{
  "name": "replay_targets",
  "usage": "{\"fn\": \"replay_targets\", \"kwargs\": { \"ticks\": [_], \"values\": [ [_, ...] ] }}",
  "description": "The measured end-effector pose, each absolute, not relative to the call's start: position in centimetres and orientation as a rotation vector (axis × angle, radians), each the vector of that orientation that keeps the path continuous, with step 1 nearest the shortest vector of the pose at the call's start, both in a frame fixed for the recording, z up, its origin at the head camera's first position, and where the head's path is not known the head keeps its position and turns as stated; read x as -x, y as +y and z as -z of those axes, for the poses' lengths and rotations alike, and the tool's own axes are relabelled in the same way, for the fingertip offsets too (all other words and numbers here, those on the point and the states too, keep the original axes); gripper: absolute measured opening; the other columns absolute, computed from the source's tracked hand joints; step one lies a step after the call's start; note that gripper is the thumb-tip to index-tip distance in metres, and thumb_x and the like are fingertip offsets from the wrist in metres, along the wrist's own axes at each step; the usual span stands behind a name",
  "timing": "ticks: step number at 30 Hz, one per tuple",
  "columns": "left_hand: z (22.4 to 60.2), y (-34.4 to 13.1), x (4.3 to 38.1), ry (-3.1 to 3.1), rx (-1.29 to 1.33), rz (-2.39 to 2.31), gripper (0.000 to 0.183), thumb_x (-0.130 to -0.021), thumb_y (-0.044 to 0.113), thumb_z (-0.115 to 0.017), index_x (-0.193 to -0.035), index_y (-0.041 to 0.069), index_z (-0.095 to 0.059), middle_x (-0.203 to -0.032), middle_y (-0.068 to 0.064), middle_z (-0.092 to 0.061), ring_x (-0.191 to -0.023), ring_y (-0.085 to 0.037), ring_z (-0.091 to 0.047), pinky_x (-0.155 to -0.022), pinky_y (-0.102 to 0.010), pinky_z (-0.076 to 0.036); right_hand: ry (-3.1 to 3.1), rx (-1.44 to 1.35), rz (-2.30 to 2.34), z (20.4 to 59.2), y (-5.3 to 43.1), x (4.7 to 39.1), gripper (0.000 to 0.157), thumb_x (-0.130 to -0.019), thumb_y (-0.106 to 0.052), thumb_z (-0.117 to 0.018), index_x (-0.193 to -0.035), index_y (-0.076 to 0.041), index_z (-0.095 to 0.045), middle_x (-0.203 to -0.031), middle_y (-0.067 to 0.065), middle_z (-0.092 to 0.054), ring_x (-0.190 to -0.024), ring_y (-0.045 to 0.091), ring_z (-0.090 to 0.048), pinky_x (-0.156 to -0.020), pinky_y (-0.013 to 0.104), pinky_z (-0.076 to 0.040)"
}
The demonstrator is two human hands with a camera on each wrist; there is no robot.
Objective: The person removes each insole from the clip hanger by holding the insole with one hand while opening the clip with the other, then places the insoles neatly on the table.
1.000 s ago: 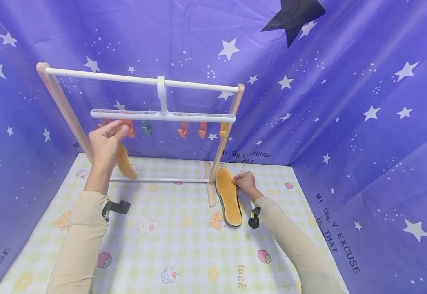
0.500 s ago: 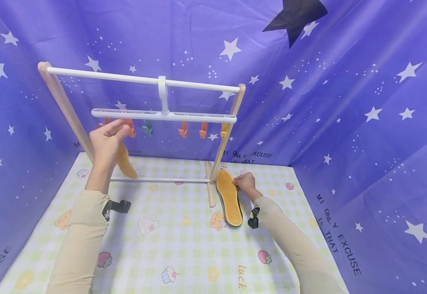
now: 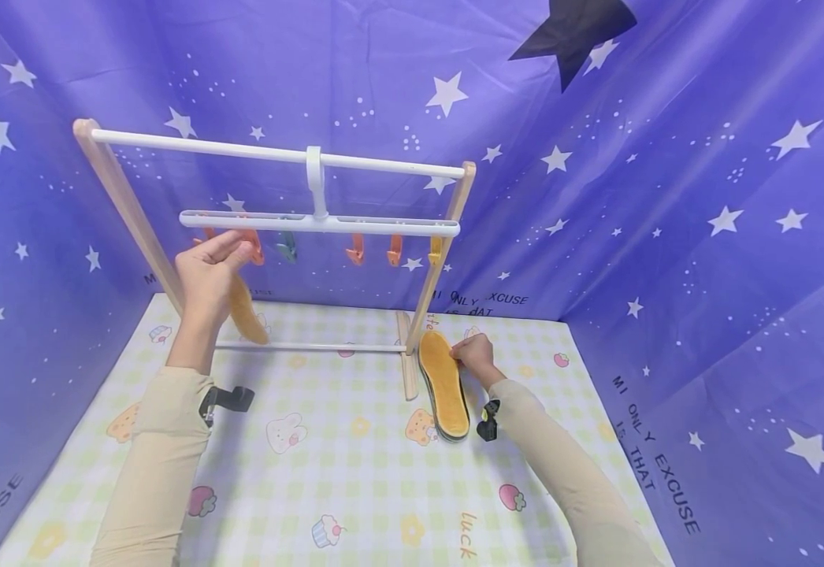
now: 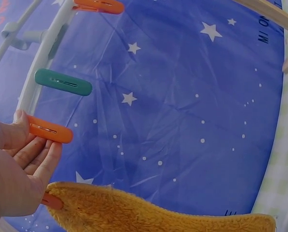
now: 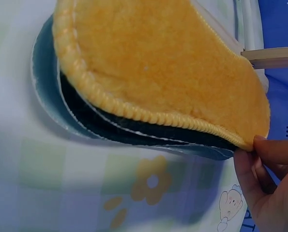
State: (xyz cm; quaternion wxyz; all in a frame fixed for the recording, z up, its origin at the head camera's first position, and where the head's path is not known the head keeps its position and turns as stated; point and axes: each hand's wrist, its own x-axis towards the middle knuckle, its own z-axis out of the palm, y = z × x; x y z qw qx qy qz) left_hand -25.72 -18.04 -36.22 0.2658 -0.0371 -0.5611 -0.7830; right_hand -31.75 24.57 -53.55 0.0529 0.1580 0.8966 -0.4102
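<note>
My left hand [image 3: 206, 272] is raised at the left end of a white clip hanger [image 3: 327, 224], its thumb and fingers pinching an orange clip [image 4: 51, 129]. Just below that hand hangs a yellow fuzzy insole [image 4: 134, 210], gripped at its end by another orange clip [image 4: 52, 200]. On the cloth at the right lies a small stack of insoles; the top one is a yellow insole [image 5: 153, 67], with dark and blue-grey layers [image 5: 47, 82] under it. Between thumb and fingers, my right hand [image 3: 476, 356] pinches the top insole's right edge near its far end.
The hanger hooks over the top rail [image 3: 206, 146] of a wood-and-white rack. Farther along it hang a green clip [image 3: 287, 246], more orange clips [image 3: 355, 250] and a yellow clip [image 3: 436, 250]. A wooden rack foot [image 3: 409, 366] lies beside the insole stack. Purple star curtains surround the table.
The far end of the top yellow insole has shifted slightly toward me. Both hands stay almost where they were, and the view has moved a little.
</note>
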Motion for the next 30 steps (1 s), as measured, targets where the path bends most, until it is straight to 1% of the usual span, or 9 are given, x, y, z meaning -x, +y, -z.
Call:
{"fn": "replay_targets", "kwargs": {
  "ticks": [3,4,7,11,15,17,22,25,30],
  "values": [
    [36.3,-18.0,25.8,-1.512,0.12,2.107,0.017,-0.089,-0.012,-0.07,-0.105,-0.014,-0.073,-0.075,0.001,-0.078,-0.063,-0.011,-0.072,-0.073,-0.017,-0.06,2.755,-0.474,1.218,53.5,24.5,31.7,0.003,-0.079,0.005,-0.076,-0.08,0.006,-0.079,-0.071,0.017,-0.076,-0.055,0.024,-0.072,-0.052,0.029,-0.059],
    [36.3,-18.0,25.8,-1.508,0.123,2.108,0.017,-0.088,-0.013,-0.07,-0.105,-0.014,-0.073,-0.075,0.0,-0.078,-0.063,-0.011,-0.072,-0.072,-0.017,-0.06,2.755,-0.488,1.204,53.5,24.5,31.6,0.004,-0.08,0.004,-0.076,-0.082,0.006,-0.079,-0.074,0.018,-0.076,-0.059,0.026,-0.074,-0.054,0.028,-0.06],
    [36.3,-18.1,25.8,-1.504,0.126,2.107,0.017,-0.088,-0.013,-0.07,-0.105,-0.015,-0.073,-0.076,0.0,-0.078,-0.063,-0.011,-0.072,-0.072,-0.017,-0.061,2.79,-0.486,1.168,53.3,24.3,31.4,0.005,-0.079,0.003,-0.078,-0.083,0.006,-0.079,-0.076,0.018,-0.077,-0.06,0.026,-0.074,-0.05,0.022,-0.054],
    [36.2,-18.1,25.7,-1.526,0.103,2.097,0.018,-0.089,-0.012,-0.069,-0.106,-0.014,-0.072,-0.076,0.002,-0.078,-0.064,-0.01,-0.073,-0.074,-0.016,-0.06,2.841,-0.494,1.102,53.3,24.1,31.2,0.009,-0.078,0.0,-0.079,-0.085,0.006,-0.079,-0.076,0.017,-0.077,-0.049,0.015,-0.066,-0.047,0.017,-0.047],
    [36.2,-18.2,25.6,-1.548,0.072,2.095,0.018,-0.089,-0.011,-0.069,-0.107,-0.013,-0.073,-0.076,0.003,-0.078,-0.066,-0.009,-0.073,-0.075,-0.015,-0.06,2.86,-0.493,1.084,53.4,24.0,31.1,0.012,-0.076,-0.001,-0.079,-0.085,0.006,-0.078,-0.077,0.018,-0.077,-0.046,0.009,-0.061,-0.048,0.019,-0.048],
    [36.2,-18.2,25.6,-1.552,0.072,2.099,0.019,-0.089,-0.011,-0.07,-0.108,-0.014,-0.072,-0.076,0.003,-0.078,-0.066,-0.009,-0.073,-0.075,-0.015,-0.06,2.861,-0.49,1.081,53.4,24.0,31.0,0.012,-0.076,-0.001,-0.079,-0.085,0.006,-0.078,-0.078,0.018,-0.077,-0.047,0.011,-0.063,-0.049,0.02,-0.049],
    [36.3,-18.3,25.4,-1.566,0.086,2.096,0.022,-0.089,-0.011,-0.07,-0.11,-0.018,-0.069,-0.075,0.003,-0.078,-0.066,-0.009,-0.073,-0.075,-0.015,-0.06,2.857,-0.496,1.087,53.2,23.8,30.7,0.01,-0.077,0.001,-0.078,-0.085,0.006,-0.078,-0.081,0.019,-0.078,-0.059,0.024,-0.073,-0.051,0.021,-0.051],
    [36.3,-18.3,25.4,-1.567,0.092,2.099,0.021,-0.089,-0.011,-0.07,-0.109,-0.016,-0.071,-0.075,0.003,-0.078,-0.066,-0.01,-0.073,-0.074,-0.016,-0.06,2.845,-0.504,1.11,53.0,23.8,30.4,0.009,-0.077,0.003,-0.076,-0.085,0.007,-0.078,-0.082,0.02,-0.077,-0.068,0.03,-0.075,-0.05,0.022,-0.053],
    [36.3,-18.3,25.3,-1.587,0.089,2.1,0.018,-0.088,-0.01,-0.072,-0.106,-0.012,-0.074,-0.076,0.003,-0.078,-0.066,-0.009,-0.073,-0.073,-0.015,-0.059,2.832,-0.528,1.13,52.5,23.6,30.0,0.009,-0.076,0.005,-0.075,-0.084,0.008,-0.077,-0.085,0.023,-0.077,-0.074,0.035,-0.076,-0.052,0.025,-0.056]
  ]
}}
